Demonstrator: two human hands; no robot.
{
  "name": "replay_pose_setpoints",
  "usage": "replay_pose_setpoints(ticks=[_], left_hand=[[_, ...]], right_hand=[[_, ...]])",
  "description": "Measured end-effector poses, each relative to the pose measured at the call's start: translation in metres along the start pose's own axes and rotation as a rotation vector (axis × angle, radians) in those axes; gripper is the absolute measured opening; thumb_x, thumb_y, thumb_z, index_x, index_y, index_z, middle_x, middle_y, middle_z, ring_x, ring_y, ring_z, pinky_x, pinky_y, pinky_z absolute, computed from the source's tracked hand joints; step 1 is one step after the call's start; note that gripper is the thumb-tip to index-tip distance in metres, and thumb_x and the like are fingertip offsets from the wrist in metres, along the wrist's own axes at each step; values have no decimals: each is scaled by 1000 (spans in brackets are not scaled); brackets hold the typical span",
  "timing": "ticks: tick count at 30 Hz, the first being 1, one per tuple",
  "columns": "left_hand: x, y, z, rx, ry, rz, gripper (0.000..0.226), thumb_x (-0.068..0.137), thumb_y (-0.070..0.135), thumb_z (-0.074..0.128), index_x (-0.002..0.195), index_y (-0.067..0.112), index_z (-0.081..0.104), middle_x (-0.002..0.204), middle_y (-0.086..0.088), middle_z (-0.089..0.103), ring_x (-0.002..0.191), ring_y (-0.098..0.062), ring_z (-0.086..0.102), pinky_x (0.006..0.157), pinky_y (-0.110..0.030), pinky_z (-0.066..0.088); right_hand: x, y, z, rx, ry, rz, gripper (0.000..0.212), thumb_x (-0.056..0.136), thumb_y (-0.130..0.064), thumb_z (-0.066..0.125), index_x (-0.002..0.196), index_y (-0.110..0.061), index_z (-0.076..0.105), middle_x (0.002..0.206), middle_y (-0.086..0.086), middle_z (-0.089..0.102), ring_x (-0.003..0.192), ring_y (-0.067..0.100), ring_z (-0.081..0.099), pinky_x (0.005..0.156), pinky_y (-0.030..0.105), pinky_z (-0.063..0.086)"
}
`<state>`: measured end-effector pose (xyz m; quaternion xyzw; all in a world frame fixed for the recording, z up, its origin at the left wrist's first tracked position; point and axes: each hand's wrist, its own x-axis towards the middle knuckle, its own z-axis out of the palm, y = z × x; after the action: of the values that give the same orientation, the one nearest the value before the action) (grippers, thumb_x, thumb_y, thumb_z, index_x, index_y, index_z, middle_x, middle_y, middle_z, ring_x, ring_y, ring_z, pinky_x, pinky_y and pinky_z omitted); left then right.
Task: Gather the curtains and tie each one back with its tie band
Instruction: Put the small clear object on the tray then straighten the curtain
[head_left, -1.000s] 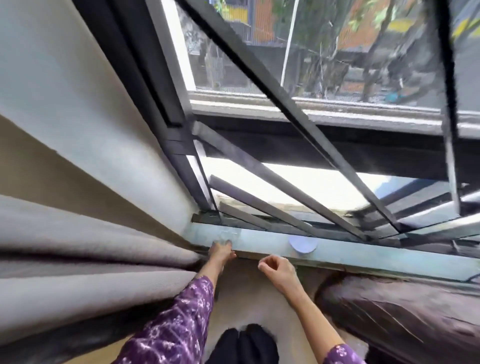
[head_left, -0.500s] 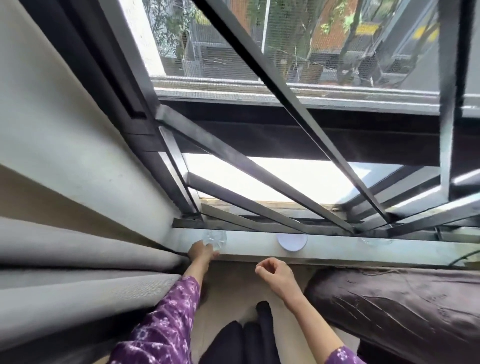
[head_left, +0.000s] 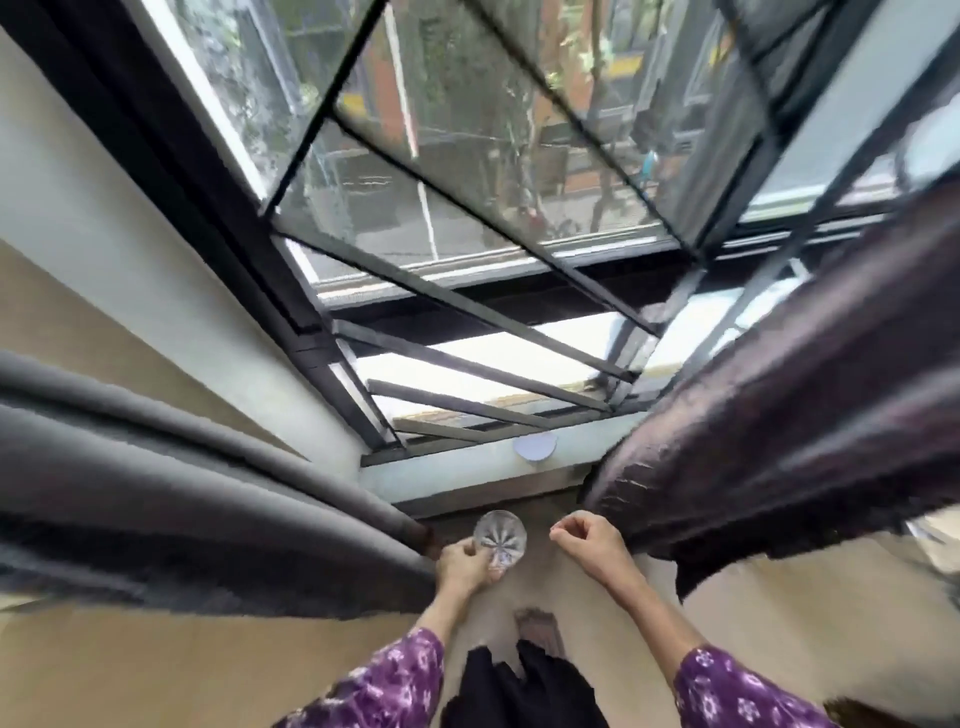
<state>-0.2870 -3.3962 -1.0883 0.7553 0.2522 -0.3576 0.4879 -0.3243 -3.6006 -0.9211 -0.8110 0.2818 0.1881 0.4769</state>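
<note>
Our left hand (head_left: 464, 565) grips a cut-glass tumbler (head_left: 500, 538) at six o'clock below the sill (head_left: 441, 478), our right hand (head_left: 588, 541) beside it is curled on nothing, the grey curtain (head_left: 208, 499) hangs at eight o'clock, the dark curtain (head_left: 789, 436) at three.

- The left curtain (head_left: 156, 493) is plain grey, darker in its folds.
- The right curtain (head_left: 779, 441) is dark purple-brown with a faint sheen.
- The sleeves (head_left: 384, 686) are purple with small white flowers.
- The glass (head_left: 500, 535) is clear, cut in a radiating star.
- The window bars (head_left: 467, 306) are black.
- The disc (head_left: 535, 447) is pale lilac.
- The wall (head_left: 104, 665) is beige.
</note>
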Motion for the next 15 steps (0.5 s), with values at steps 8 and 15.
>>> replay_pose_setpoints(ticks=[8, 15], left_hand=[[-265, 116, 55, 136, -242, 199, 21, 64, 24, 61, 78, 20, 75, 74, 1, 73, 70, -14, 68, 73, -29, 57], [-359, 139, 169, 333, -434, 319, 21, 54, 30, 69, 70, 16, 72, 73, -6, 70, 75, -24, 68, 76, -32, 56]], right_hand=[[-156, 41, -111, 273, 306, 78, 7, 82, -24, 66, 80, -17, 66, 74, -4, 65, 68, 11, 57, 63, 23, 44], [-245, 127, -208, 473, 510, 166, 10, 82, -22, 67, 76, -17, 63, 67, -5, 61, 65, 10, 54, 62, 23, 42]])
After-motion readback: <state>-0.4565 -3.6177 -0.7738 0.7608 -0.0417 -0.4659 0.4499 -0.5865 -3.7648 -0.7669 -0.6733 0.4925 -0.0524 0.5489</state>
